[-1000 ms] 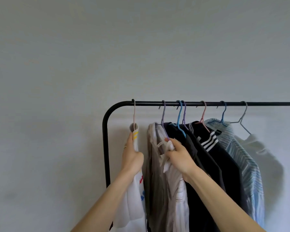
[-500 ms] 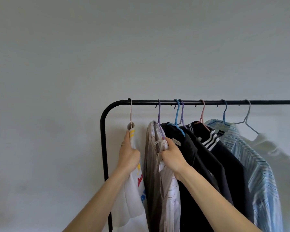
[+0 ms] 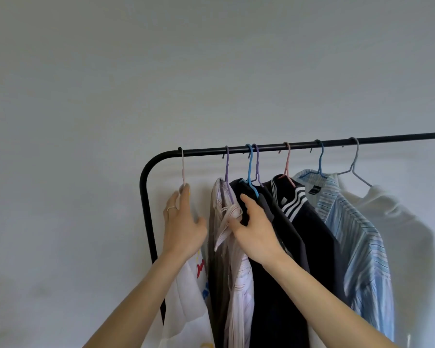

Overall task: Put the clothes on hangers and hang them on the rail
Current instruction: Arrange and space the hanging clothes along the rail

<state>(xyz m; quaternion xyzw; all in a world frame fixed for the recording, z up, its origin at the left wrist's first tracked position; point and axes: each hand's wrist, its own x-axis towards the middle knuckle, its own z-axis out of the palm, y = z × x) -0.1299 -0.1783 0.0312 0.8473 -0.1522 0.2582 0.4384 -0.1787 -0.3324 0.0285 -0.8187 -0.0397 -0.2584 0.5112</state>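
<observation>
A black rail (image 3: 337, 143) carries several hangers with clothes. At its left end a white printed T-shirt (image 3: 186, 297) hangs on a pale pink hanger (image 3: 183, 167). My left hand (image 3: 183, 222) is open beside the T-shirt's collar, fingers pointing up and touching the fabric. A pale striped shirt (image 3: 239, 285) hangs on a purple hanger (image 3: 227, 167) beside it. My right hand (image 3: 254, 229) is open, its fingers lying on a dark garment (image 3: 274, 310) and its thumb against the pale shirt.
Further right hang a black top with white stripes (image 3: 312, 234), a light blue striped shirt (image 3: 357, 247) and a white garment (image 3: 399, 234). The rail's curved black post (image 3: 146, 209) stands just left of my left hand. A plain grey wall is behind.
Both hands have loosened: the left let go of the T-shirt's collar, the right released the pale shirt's collar and slid onto the dark garment. The view has tilted.
</observation>
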